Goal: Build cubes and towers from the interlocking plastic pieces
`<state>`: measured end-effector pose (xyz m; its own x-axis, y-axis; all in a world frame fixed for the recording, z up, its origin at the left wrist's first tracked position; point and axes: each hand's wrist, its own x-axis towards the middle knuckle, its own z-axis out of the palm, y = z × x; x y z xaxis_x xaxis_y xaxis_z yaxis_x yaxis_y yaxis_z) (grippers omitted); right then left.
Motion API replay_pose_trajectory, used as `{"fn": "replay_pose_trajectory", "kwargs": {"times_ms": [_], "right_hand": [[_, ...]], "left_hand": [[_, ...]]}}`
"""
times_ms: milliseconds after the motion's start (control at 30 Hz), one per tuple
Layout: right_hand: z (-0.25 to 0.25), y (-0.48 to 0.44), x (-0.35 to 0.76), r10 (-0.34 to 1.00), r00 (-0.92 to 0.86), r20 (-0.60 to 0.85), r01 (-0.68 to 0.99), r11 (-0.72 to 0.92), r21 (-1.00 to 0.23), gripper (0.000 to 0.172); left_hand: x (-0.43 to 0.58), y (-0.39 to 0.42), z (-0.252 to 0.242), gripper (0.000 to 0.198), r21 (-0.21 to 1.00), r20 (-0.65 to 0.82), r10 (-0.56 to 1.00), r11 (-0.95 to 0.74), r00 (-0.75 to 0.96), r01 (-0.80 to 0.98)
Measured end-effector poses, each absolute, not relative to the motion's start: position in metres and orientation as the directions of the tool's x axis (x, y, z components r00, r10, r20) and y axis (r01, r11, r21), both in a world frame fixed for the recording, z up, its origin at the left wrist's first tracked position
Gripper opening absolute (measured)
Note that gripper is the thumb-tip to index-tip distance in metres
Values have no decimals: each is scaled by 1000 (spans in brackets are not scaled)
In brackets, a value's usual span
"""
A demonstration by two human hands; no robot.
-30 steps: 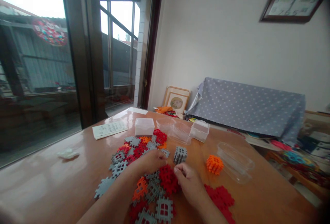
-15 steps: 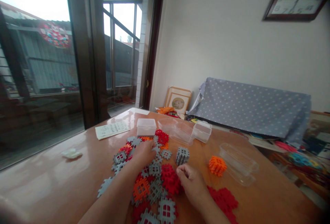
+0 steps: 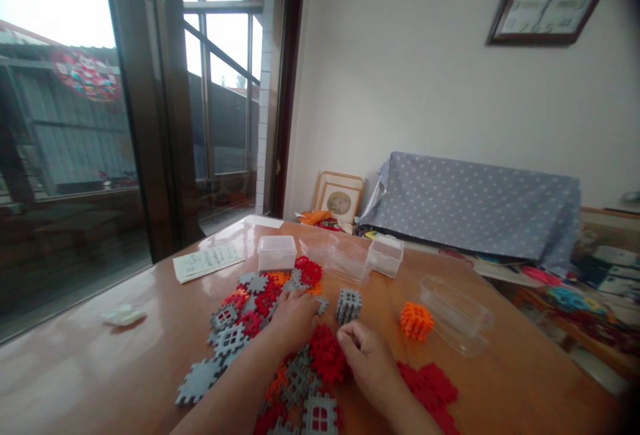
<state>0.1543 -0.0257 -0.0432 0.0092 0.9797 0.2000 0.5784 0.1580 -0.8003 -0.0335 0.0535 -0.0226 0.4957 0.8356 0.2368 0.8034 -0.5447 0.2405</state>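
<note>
My left hand (image 3: 295, 318) rests over a loose pile of plastic building pieces, its fingers slightly apart and bent down onto them; the fingertips are partly hidden. Beside it lie a grey notched piece (image 3: 323, 303) and a red piece (image 3: 267, 300). My right hand (image 3: 367, 358) is closed, thumb against curled fingers, with nothing visible in it. It is just right of a stack of red pieces (image 3: 326, 355). Behind it stands a grey stack of window-like pieces (image 3: 349, 305). Grey window pieces (image 3: 320, 413) lie nearer me.
An orange stack (image 3: 417, 321) and flat red pieces (image 3: 433, 388) are on the right. Clear plastic boxes (image 3: 277, 252) (image 3: 386, 255) and an open clear container (image 3: 457, 315) stand farther back. Written paper (image 3: 209, 262) and a crumpled white wrapper (image 3: 123, 315) lie on the left.
My left hand has drawn back toward me over the pile, uncovering red pieces at its upper left. The right hand stays closed beside the red stack. The view has shifted slightly.
</note>
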Motion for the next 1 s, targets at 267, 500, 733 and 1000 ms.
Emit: {"fn": "replay_pose_trajectory", "kwargs": {"times_ms": [267,500,733,1000], "right_hand": [[-43,-25,155,977,29,212,598,153,-787,31],[-36,-28,152,974,25,226,603,165,-780,28],[-28,-40,141,932,-185,311,656,353,-667,35],[-18,-51,146,934,-282,220,714,358,-602,34]], "left_hand": [[-32,59,-22,24,261,210,911,-403,356,877],[-30,63,-23,24,262,222,919,-378,326,888],[-28,61,-20,18,220,258,885,-445,388,868],[-35,64,-16,26,440,282,921,-372,268,817]]}}
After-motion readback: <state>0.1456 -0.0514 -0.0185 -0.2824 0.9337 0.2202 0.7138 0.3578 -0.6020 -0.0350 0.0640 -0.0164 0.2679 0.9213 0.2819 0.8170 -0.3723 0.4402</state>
